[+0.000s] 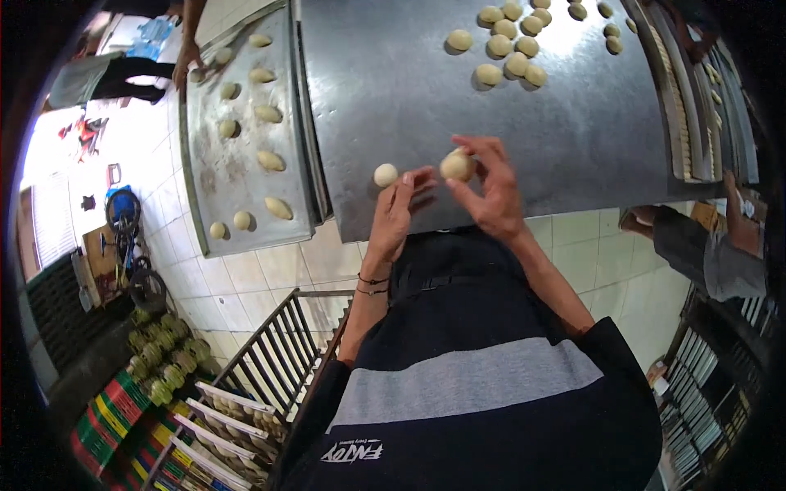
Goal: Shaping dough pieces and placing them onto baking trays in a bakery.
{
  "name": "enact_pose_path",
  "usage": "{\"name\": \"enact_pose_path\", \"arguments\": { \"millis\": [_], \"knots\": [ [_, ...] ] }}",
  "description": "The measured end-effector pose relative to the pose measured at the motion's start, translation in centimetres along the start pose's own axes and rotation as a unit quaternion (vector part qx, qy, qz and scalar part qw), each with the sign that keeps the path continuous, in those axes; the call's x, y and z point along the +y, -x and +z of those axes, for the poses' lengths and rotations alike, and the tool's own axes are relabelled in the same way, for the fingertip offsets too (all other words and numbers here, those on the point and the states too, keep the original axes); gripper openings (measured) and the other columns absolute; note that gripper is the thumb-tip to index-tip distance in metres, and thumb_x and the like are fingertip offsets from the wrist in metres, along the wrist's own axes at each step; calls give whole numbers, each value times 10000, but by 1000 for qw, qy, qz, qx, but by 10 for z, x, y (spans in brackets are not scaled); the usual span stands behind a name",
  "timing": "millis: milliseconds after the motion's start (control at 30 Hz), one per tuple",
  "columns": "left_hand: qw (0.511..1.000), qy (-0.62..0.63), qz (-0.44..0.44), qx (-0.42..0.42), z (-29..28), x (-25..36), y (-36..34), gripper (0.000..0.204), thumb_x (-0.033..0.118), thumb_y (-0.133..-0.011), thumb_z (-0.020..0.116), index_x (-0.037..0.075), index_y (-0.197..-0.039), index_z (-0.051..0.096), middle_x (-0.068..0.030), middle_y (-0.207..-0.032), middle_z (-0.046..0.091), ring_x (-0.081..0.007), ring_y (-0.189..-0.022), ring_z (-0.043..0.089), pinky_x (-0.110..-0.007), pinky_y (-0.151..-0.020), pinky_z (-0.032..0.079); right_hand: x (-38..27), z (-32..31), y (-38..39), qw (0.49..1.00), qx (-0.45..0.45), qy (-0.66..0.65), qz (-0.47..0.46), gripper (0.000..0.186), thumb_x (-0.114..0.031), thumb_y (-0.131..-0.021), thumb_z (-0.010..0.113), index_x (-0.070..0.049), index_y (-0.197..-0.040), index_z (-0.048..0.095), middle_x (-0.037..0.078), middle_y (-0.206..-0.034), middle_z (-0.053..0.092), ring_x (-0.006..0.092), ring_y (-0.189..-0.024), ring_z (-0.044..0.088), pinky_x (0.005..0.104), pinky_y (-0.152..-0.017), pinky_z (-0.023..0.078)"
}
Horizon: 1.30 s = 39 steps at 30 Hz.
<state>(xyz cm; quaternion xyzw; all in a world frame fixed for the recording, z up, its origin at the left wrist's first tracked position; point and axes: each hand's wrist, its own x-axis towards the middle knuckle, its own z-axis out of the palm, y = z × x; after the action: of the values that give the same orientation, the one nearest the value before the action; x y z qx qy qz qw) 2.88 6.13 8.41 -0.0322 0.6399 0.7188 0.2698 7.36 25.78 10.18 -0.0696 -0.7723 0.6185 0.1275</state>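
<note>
My right hand (495,192) is closed on a pale round dough ball (456,167), gripped between thumb and fingers above the near part of the metal table (393,98). To its left, my left hand (395,214) is open, its fingers stretched toward the right with nothing visible between them. A second, paler dough ball (386,174) lies just beyond the left hand, close to its fingers; whether they touch I cannot tell. Several more dough balls (504,29) are grouped at the far right of the table.
A metal tray (246,176) with several oval and round dough pieces stands left of the table. Another person's hand (187,65) reaches to its far corner. Trays of dough strips (696,106) line the right side, beside another person (712,245). Loaded racks (237,425) stand lower left.
</note>
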Motion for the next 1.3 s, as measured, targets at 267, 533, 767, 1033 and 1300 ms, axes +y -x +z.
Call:
{"name": "enact_pose_path", "arguments": {
  "millis": [267, 533, 767, 1033, 1300],
  "knots": [
    [997, 64, 43, -12, -61, 64, 28, 385, 181, -1076, 576, -15, -1406, 567, -95, -1277, 671, -149, -1087, 664, -294, -871, 570, -46, 76, -23, 975, -120, 70, -176, 393, 15, -849, 786, -26, -1221, 666, 135, -1195, 585, 246, -1054, 644, 356, -832, 575],
    [989, 20, 134, -60, -134, 77, 52, 401, 152, -1054, 603, 9, -1428, 588, -106, -1446, 591, -183, -1284, 573, -321, -1082, 469, -84, 149, -30, 941, -203, -229, 142, 156, -76, -914, 791, -49, -1047, 715, 9, -883, 669, 118, -834, 669, 271, -776, 581],
    [986, 33, 157, -38, -184, 91, 63, 342, 83, -1069, 498, -26, -1367, 626, -114, -1380, 650, -176, -1199, 626, -303, -1015, 505, -121, 202, -15, 972, -212, -103, -11, 197, -32, -881, 791, -16, -1060, 712, 73, -1086, 643, 141, -846, 673, 269, -745, 591],
    [959, 57, 249, -119, -224, 121, 74, 625, 397, -1106, 364, 15, -1600, 332, -165, -1634, 373, -286, -1438, 446, -391, -1170, 362, -147, 249, -21, 972, -232, -19, -17, 132, -1, -871, 777, 4, -988, 716, 116, -1037, 636, 166, -863, 673, 319, -669, 561],
    [982, 155, 99, -47, -277, 129, 74, 468, 262, -1134, 382, -30, -1490, 465, -142, -1430, 553, -191, -1292, 540, -309, -1079, 436, -158, 309, -27, 972, -175, -101, -123, 155, -32, -899, 774, 1, -1037, 714, 93, -1031, 645, 143, -852, 669, 278, -706, 559]
  ]
}}
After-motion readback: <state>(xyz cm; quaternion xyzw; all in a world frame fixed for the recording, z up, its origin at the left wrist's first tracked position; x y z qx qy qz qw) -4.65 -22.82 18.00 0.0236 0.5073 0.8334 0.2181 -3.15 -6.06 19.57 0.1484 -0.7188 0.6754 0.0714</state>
